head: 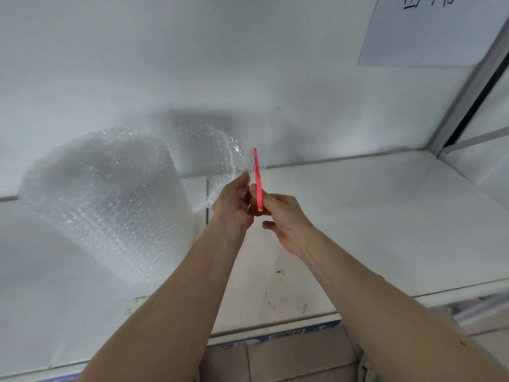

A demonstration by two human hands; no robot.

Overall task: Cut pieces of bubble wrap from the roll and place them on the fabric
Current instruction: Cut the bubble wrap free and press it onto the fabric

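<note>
A large roll of clear bubble wrap (110,205) lies on the white table at the left. Its loose end (209,153) stretches out to the right, lifted off the table. My left hand (234,205) pinches the edge of that loose sheet. My right hand (286,219) grips a thin pink utility knife (258,180), held upright with its tip pointing up against the edge of the sheet. Both hands meet in the middle of the view. No fabric shows in this view.
The white table top (358,230) spreads to the right, with dark marks near its front edge. A white wall rises behind. A metal frame post (473,86) stands at the far right, a paper sheet (424,31) with writing above. Cardboard boxes (289,357) sit below the table edge.
</note>
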